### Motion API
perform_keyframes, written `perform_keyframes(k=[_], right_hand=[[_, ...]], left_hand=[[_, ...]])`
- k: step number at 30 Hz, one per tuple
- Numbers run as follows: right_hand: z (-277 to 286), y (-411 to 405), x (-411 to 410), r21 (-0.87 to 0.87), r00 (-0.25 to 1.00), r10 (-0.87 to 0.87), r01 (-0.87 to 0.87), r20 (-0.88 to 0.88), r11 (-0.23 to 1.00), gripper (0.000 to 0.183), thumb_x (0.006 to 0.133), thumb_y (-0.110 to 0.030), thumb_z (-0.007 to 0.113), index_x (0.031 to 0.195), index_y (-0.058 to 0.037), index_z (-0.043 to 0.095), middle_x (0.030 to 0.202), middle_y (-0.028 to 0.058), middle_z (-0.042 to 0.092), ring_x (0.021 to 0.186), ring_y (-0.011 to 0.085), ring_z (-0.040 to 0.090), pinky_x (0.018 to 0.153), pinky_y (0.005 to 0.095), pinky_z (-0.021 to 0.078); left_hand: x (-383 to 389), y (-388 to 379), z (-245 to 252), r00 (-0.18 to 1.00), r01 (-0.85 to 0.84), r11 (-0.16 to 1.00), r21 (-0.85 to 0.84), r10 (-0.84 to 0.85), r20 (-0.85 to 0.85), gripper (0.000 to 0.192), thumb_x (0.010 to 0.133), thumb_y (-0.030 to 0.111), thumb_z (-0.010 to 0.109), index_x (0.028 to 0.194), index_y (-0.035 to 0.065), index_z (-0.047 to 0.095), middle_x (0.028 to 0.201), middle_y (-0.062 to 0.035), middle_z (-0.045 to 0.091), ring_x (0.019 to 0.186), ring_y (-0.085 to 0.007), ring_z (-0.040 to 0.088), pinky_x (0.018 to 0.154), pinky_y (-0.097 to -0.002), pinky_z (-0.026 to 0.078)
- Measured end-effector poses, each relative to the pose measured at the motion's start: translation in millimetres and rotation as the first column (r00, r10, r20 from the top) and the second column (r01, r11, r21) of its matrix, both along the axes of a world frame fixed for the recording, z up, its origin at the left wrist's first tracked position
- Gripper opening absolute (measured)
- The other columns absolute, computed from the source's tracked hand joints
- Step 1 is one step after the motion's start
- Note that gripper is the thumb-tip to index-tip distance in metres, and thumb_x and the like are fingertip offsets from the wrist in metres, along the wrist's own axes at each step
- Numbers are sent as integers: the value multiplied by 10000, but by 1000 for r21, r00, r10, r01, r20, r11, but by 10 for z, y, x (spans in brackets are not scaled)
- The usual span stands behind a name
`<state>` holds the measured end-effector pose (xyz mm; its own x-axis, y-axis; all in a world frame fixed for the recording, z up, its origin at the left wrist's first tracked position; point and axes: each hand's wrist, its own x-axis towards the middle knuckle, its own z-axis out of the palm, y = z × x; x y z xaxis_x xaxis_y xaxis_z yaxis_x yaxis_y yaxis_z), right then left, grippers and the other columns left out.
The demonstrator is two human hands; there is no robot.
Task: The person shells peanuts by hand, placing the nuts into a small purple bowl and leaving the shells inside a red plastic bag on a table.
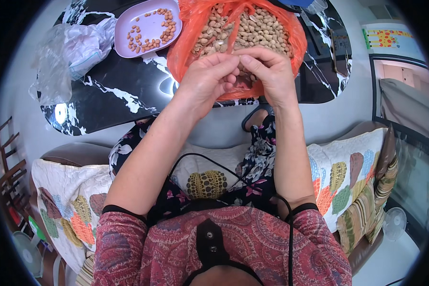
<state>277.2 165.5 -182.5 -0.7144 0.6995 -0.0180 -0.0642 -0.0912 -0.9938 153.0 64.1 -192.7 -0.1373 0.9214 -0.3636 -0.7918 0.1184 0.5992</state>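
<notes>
My left hand [209, 77] and my right hand [271, 73] meet at their fingertips over the near side of an open red plastic bag [298, 35]. Unshelled peanuts [262, 30] fill the bag. Thumbs and forefingers are pinched together around something small, mostly hidden by the fingers; it looks like a peanut, but I cannot tell for sure. To the left of the bag, a light purple plastic tray [123, 26] holds shelled peanuts [168, 30] with reddish-brown skins, spread along its right side and lower part.
Crumpled white and clear plastic bags [85, 46] lie on the left of the black marble-patterned table [111, 82]. A phone-like object [338, 53] lies near its right edge. A black cable [214, 162] crosses my lap. Beneath me is a sofa with a patterned cover [71, 200].
</notes>
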Motion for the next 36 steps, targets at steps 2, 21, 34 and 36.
perform_keyframes(k=[2,21,34,36], right_hand=[[48,-20,2,-64,1000,-4,3,-17,998,139,833,-79,644,932,13,680,781,18,647,704,64,589,599,192,475],[82,-88,24,-31,999,-50,50,-7,998,114,854,-23,602,933,58,615,743,79,651,648,107,631,585,216,526],[81,-125,10,-26,996,-71,72,48,997,66,870,-41,549,833,11,562,668,33,606,542,58,552,489,196,459],[92,-158,8,-59,998,-67,68,19,996,70,871,-38,539,819,8,545,651,29,593,537,57,545,486,196,454]], left_hand=[[-6,12,-33,997,25,999,40,-28,77,129,916,171,560,919,48,597,763,10,593,642,-53,532,584,-194,452],[30,62,-73,983,13,1000,29,-18,183,109,914,157,558,910,51,581,774,-1,587,661,-66,522,588,-205,443],[51,56,126,998,65,993,95,-66,12,154,919,182,557,955,36,592,778,16,578,668,-44,527,634,-170,468],[48,58,62,996,84,994,68,-85,15,192,904,185,580,991,17,606,775,20,571,650,-46,514,643,-192,476]])
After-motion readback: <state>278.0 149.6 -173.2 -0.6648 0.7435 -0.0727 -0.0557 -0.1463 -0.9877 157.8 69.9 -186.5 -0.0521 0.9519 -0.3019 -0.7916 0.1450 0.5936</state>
